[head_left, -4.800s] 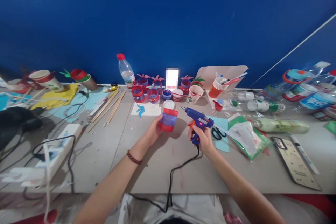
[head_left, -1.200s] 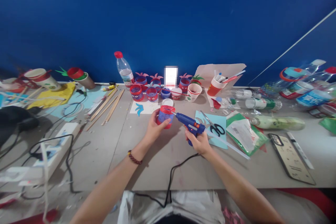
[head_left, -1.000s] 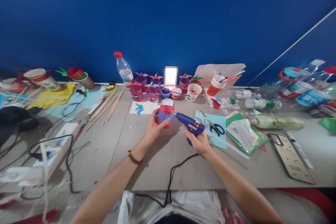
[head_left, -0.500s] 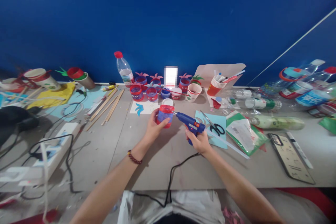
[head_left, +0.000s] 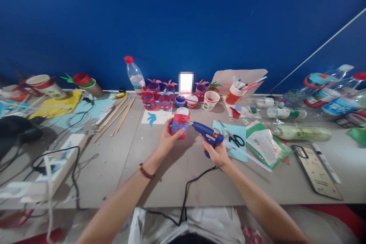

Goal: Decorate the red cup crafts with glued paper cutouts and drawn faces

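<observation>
Wrapped round a small red and purple painted cup (head_left: 180, 125), my left hand (head_left: 169, 137) holds it just above the table. My right hand (head_left: 216, 151) grips a blue hot glue gun (head_left: 208, 132), with a long clear glue stick (head_left: 253, 158) jutting out of its back. The gun's nozzle points left at the cup's red upper band, touching it or very close; I cannot tell which. Behind the cup are a white lid (head_left: 183, 111) and several painted cups with eyes, one being a red and blue cup (head_left: 165, 102). A blue paper cutout (head_left: 151, 118) lies on white paper.
Black-handled scissors (head_left: 236, 140) lie on light blue paper at the right, near a green packet (head_left: 268, 145) and a phone (head_left: 317, 171). Plastic bottles (head_left: 286, 113) crowd the far right. Wooden sticks (head_left: 117, 118) and a power strip (head_left: 61, 167) occupy the left. The gun's black cable (head_left: 185, 194) hangs over the front edge.
Both hands, the cup and the glue gun look almost unmoved. At the lower left edge, a blurred reddish thing below the table has shifted.
</observation>
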`<state>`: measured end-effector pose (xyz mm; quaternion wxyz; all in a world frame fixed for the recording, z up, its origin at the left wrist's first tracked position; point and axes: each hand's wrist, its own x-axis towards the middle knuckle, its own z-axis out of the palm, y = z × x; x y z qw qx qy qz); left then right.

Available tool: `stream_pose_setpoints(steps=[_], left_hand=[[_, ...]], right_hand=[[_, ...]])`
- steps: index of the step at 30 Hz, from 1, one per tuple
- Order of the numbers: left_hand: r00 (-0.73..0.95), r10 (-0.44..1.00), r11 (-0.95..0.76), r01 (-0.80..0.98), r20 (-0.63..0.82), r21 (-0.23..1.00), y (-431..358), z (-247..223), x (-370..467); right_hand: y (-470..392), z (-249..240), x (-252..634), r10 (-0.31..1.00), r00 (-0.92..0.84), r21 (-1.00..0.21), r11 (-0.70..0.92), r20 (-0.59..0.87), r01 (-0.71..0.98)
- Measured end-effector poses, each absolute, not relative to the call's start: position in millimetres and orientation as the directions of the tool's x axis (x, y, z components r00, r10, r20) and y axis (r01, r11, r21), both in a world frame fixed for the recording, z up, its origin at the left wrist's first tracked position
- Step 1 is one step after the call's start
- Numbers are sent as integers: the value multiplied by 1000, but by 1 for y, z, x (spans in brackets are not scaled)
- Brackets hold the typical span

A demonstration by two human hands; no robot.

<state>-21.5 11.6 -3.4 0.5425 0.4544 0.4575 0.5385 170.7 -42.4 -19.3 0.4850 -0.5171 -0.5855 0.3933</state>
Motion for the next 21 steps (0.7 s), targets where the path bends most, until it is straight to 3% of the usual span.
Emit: stream_pose_setpoints(steps=[21], left_hand=[[6,1000,-20,-136,21,990,12,-5,-23]], right_hand=[[-44,-13,168,994,21,-972,102,109,211]])
